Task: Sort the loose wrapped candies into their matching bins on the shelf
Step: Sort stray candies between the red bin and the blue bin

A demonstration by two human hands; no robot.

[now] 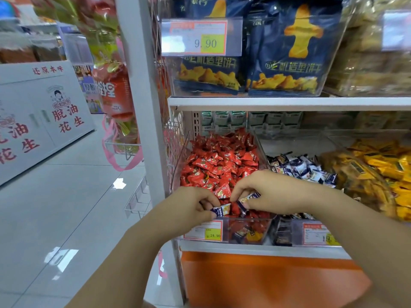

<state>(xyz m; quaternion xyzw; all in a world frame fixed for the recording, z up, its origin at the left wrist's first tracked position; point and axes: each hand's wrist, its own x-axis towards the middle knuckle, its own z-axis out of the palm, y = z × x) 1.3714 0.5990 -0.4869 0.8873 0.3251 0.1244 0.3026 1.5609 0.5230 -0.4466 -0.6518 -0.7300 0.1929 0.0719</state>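
Both hands over the front of the red-candy bin [262, 227]. Our left hand [193, 203] pinches one blue-and-white candy [220, 210] in curled fingers [210, 199]. Our right hand [273, 192] pinches more blue wrappers [247, 200]. The blue-candy bin [285, 234] is just beside, on the right.

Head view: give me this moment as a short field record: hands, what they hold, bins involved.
left hand: pinches a blue-and-white candy over the front of the red candy bin
right hand: pinches blue-and-white candies over the same bin
matching bin: blue-and-white candy bin, next bin to the right
status: strays held, not yet in the matching bin
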